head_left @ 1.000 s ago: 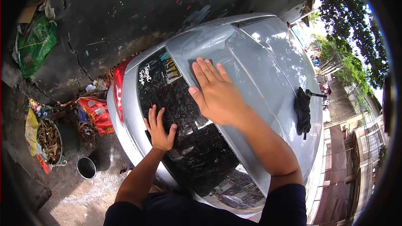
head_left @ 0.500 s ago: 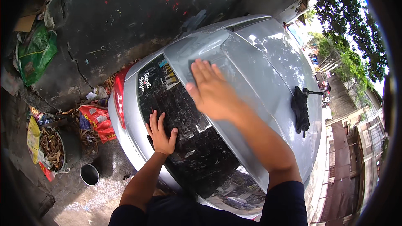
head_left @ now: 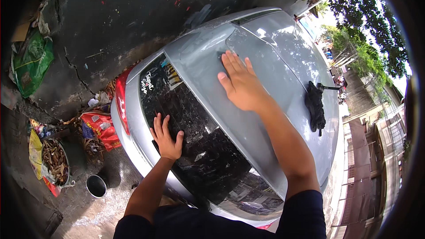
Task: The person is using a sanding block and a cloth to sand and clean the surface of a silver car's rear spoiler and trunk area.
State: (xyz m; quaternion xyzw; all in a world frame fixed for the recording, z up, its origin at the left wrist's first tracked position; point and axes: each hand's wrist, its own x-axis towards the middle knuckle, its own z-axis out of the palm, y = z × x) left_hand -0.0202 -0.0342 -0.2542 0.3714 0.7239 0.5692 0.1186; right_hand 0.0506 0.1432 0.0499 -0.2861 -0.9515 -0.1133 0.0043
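Note:
A silver car's roof (head_left: 261,119) and dark rear window (head_left: 212,148) fill the middle of the head view. My right hand (head_left: 242,86) lies flat on the roof behind its raised panel line, fingers stretched and palm down. Beside its fingertips is a small dark patch; whether that is shadow or a thin piece under the hand, I cannot tell. On the window glass rests my left hand (head_left: 167,139), fingers spread, holding nothing. White lettering and stickers mark the glass near its far end. Dull, smeared grey covers the roof around my right hand.
A black cloth-like bundle with a dark rod (head_left: 315,108) lies farther right on the roof. Down on the left stand a bucket of dry leaves (head_left: 55,161) and a dark pail (head_left: 96,186), near red sacks (head_left: 102,128). A dark cracked wall (head_left: 119,22) runs close beside the car.
My right hand has slid across the roof, away from the window edge toward the right. The left hand stays on the glass. The whole view has shifted slightly.

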